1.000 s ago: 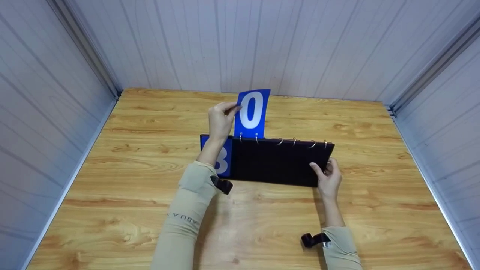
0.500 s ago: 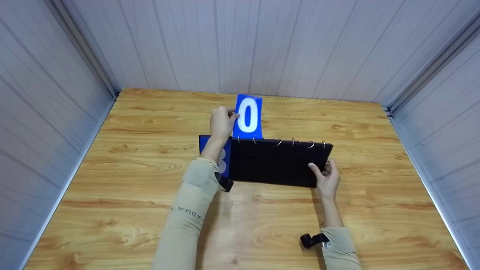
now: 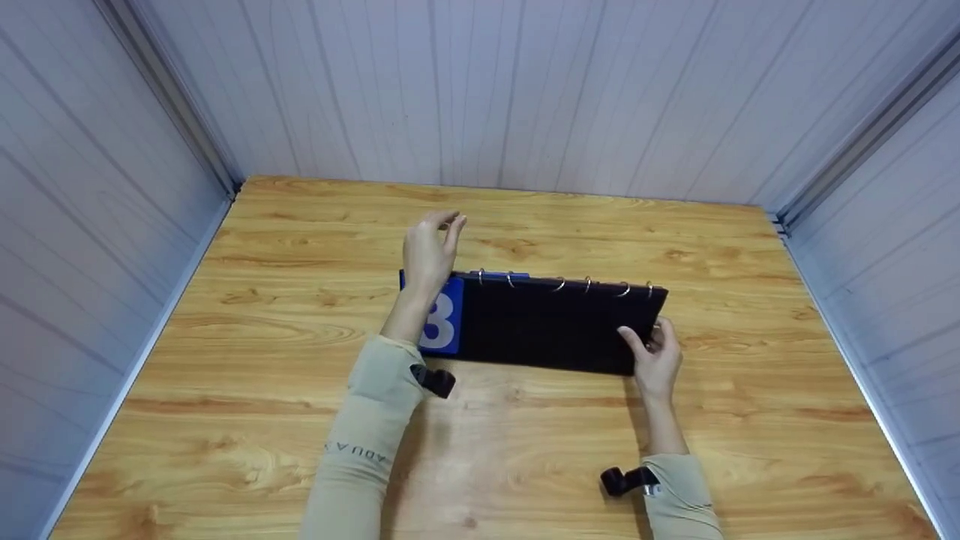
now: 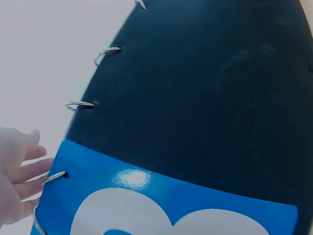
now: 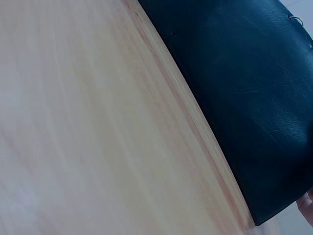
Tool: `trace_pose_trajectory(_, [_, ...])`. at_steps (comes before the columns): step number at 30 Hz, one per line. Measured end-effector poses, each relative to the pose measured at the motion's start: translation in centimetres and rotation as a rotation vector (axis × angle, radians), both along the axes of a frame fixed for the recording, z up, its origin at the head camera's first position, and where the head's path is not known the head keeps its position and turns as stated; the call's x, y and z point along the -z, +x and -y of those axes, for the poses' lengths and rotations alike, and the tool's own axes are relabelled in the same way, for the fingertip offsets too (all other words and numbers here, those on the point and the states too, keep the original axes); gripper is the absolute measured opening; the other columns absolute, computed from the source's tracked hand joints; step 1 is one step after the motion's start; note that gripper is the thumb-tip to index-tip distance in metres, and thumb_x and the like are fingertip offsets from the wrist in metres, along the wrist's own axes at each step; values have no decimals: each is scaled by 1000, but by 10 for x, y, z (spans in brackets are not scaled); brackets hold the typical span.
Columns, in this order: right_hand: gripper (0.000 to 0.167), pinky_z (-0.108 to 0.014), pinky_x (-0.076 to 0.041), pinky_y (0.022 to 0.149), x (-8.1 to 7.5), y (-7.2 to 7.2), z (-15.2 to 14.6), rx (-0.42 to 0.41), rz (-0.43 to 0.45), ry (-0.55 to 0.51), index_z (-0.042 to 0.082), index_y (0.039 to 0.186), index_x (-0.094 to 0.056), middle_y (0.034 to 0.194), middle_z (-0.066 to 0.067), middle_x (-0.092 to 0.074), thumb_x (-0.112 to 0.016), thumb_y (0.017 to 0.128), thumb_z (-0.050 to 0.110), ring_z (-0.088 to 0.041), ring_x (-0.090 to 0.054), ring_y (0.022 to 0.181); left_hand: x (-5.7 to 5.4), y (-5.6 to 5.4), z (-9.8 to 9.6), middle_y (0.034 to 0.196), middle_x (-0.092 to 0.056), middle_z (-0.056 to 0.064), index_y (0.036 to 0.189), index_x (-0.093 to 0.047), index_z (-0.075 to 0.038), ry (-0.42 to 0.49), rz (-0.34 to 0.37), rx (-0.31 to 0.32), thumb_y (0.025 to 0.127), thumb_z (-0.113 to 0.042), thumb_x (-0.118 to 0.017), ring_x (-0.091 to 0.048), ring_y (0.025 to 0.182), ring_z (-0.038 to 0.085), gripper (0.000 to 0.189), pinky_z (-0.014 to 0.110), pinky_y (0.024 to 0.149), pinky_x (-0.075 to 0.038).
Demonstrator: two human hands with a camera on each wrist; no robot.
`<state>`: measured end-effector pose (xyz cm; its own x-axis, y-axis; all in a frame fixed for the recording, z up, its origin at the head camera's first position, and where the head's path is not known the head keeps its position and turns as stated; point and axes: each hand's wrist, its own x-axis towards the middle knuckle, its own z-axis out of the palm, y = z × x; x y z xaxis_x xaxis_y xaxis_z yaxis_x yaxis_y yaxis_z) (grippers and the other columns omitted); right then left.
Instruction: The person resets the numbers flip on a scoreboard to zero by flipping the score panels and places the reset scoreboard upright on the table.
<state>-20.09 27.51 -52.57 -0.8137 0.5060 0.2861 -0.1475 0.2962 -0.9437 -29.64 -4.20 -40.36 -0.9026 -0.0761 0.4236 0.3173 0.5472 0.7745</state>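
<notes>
A black flip scoreboard [image 3: 555, 326] with metal rings along its top edge stands tilted on the table. My right hand [image 3: 658, 360] grips its right end, thumb on the near face; in the right wrist view only fingertips [image 5: 306, 208] show at the board's corner. A blue number card [image 3: 457, 315] with a white numeral lies on the board's left part, partly covered by my left wrist. My left hand [image 3: 427, 251] hovers at the upper left edge, fingers loosely bent and holding nothing. Behind the rings shows a thin blue card edge [image 3: 517, 275], the rest hidden.
The wood-grain table [image 3: 525, 450] spreads around the board. Pale panel walls [image 3: 480, 90] stand at the back and both sides. Black wrist cameras [image 3: 433, 381] are strapped over both beige sleeves.
The blue card with the white 0, pinched upright by my left hand before, has gone down behind the board. My left hand has let it go and shifted left. The right hand stays put.
</notes>
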Motion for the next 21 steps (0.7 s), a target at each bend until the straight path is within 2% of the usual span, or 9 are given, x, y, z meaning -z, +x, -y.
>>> trace_pose_trajectory(3, [36, -10, -49, 71, 0, -1, 0, 1, -6, 5, -16, 114, -62, 80, 19, -66, -86, 90, -3, 9, -61, 74, 4, 12, 7, 114, -77, 30, 117, -75, 14, 84, -97, -35, 107, -6, -68, -74, 110, 44, 23, 53, 101, -60])
trace_pose_trajectory(6, [34, -10, -49, 70, 0, -1, 1, 2, -7, 11, -16, 113, -62, 79, 20, -65, -85, 90, -5, 9, -61, 73, 10, 24, 13, 113, -75, 31, 115, -74, 15, 163, -142, -92, 105, -3, -68, -71, 109, 45, 21, 55, 101, -59])
trace_pose_trajectory(10, [34, -9, -47, 69, 1, 0, 0, 5, 1, -7, -16, 113, -61, 77, 23, -63, -85, 90, -7, 9, -59, 72, 23, 43, 21, 107, -74, 30, 111, -74, 15, 251, -159, -170, 102, 3, -68, -70, 103, 44, 16, 56, 95, -59])
trace_pose_trajectory(13, [38, -10, -46, 70, 1, 1, -1, 10, 11, -22, -16, 114, -61, 78, 25, -63, -87, 90, -2, 8, -59, 72, 36, 55, 25, 105, -73, 30, 109, -74, 15, 286, -178, -214, 101, 6, -67, -70, 102, 44, 14, 48, 92, -61])
trace_pose_trajectory(17, [41, -11, -47, 71, -1, 1, -1, 14, 26, -23, -16, 116, -62, 80, 23, -65, -88, 90, 4, 8, -60, 73, 50, 67, 28, 108, -71, 30, 109, -72, 16, 318, -193, -255, 99, 8, -68, -69, 106, 44, 14, 35, 90, -58])
trace_pose_trajectory(21, [38, -11, -48, 71, -2, 1, 0, 14, 27, -29, -16, 116, -62, 80, 22, -66, -86, 91, 0, 7, -61, 74, 59, 79, 28, 110, -71, 31, 112, -71, 17, 341, -162, -275, 98, 9, -68, -68, 106, 45, 15, 32, 90, -58])
